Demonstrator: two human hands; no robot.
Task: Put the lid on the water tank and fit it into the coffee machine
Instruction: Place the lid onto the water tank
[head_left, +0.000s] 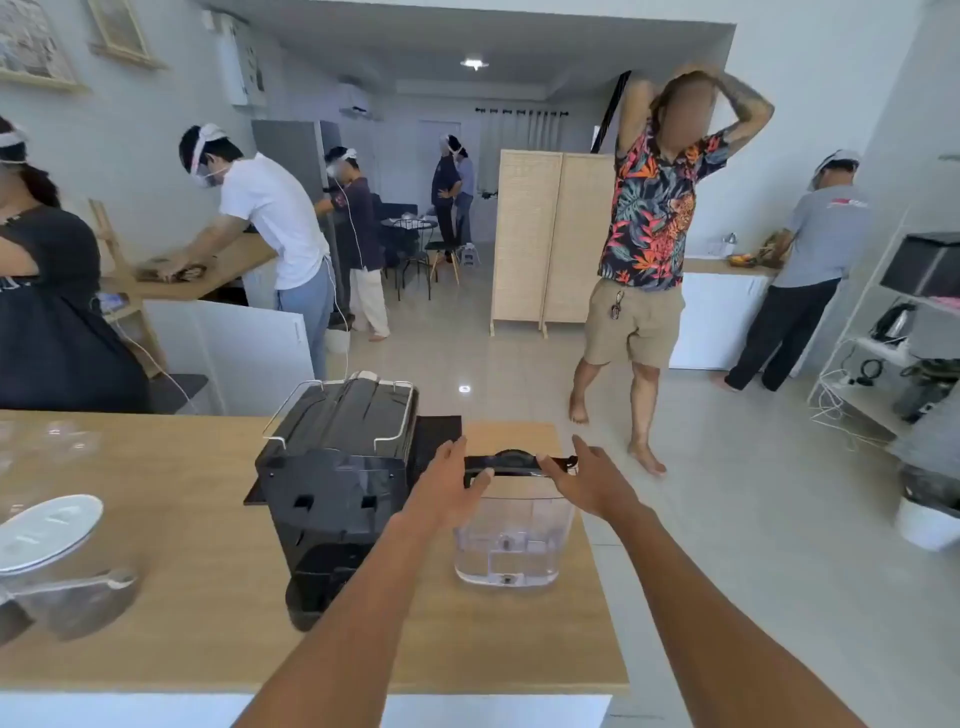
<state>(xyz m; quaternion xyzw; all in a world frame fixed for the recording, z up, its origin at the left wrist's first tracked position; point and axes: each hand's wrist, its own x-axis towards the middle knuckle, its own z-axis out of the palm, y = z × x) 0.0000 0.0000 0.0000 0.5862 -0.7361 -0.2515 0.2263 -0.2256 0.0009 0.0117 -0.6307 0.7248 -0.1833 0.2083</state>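
Lid, black, sits across the top of the clear water tank, which stands upright on the wooden counter just right of the black coffee machine, apart from it. The left hand and right hand reach in from either side, fingers spread and resting on the lid's two ends; whether they grip or only press I cannot tell. No brand or label is legible on machine, tank or lid
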